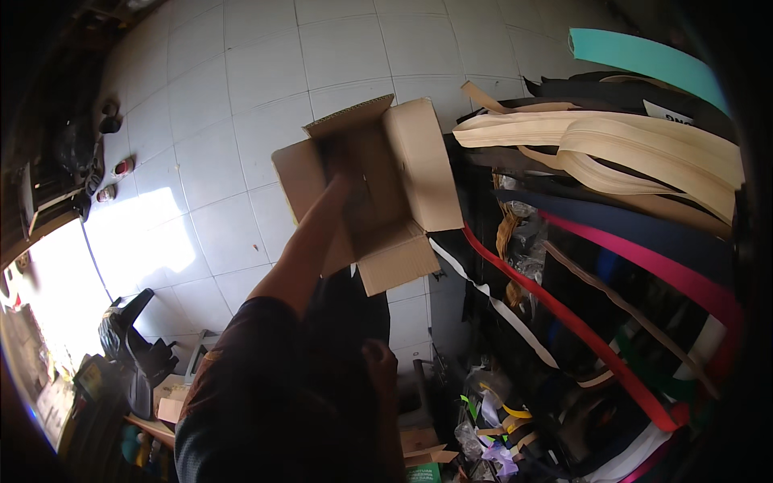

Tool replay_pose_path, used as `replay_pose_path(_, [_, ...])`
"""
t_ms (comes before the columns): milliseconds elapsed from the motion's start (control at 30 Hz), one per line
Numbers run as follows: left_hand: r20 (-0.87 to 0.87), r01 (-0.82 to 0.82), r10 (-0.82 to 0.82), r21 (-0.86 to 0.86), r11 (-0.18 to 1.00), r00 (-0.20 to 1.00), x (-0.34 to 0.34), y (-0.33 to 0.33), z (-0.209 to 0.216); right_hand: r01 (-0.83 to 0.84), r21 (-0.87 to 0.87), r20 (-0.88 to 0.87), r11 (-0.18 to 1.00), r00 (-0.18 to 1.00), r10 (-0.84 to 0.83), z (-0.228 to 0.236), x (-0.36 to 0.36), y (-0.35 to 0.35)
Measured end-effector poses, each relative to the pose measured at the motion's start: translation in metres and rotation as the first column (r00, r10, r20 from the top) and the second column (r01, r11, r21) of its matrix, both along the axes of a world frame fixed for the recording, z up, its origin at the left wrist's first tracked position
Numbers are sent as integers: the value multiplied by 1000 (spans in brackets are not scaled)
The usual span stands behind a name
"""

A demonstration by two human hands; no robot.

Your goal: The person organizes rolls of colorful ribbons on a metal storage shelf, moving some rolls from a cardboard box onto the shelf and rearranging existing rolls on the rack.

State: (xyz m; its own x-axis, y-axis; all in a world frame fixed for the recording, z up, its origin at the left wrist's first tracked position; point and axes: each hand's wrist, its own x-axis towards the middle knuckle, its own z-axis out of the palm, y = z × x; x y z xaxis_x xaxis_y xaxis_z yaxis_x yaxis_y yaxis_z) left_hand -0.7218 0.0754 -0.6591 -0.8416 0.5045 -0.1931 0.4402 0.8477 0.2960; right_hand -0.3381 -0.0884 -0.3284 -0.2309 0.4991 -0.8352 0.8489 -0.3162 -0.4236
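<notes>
An unfolded-topped cardboard box (pixel 423 157) stands in the middle of the view with its flaps spread outward. My left arm reaches over its near left side, and my left hand (pixel 342 179) is down inside the box. Shadow and motion smear the fingers there, so I cannot see whether they hold anything. Bare brown cardboard shows along the inner wall and bottom. My right hand (pixel 378 360) hangs low in front of my dark clothing, below the box and apart from it. Its fingers are dim and blurred, and no object shows in it.
To the right hang many strips: cream zipper tape (pixel 644 145), a teal band (pixel 644 60), a red strip (pixel 564 322) and a magenta strip (pixel 644 258). Plastic scraps (pixel 491 419) lie lower right. Pale floor tiles (pixel 266 64) spread beyond; a black seat-like object (pixel 141 346) stands left.
</notes>
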Motion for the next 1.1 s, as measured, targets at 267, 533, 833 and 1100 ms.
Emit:
replay_pose_path(267, [-282, 132, -175, -168, 977, 943, -10, -33, -58, 2, 17, 9, 1000, 1000, -3, 0, 19, 3])
replay_pose_path(533, [170, 493, -467, -175, 852, 868, -7, -31, -3, 58, 28, -5, 998, 998, -58, 3, 19, 0])
replay_pose_path(833, [314, 459, -430, -22, 888, 847, 61, -38, 33, 84, 7, 0, 996, 997, -84, -7, 31, -1])
replay_pose_path(1100, [141, 417, -407, -44, 908, 902, 59, -41, -13, 29, 111, -33, 993, 999, -26, -5, 31, 0])
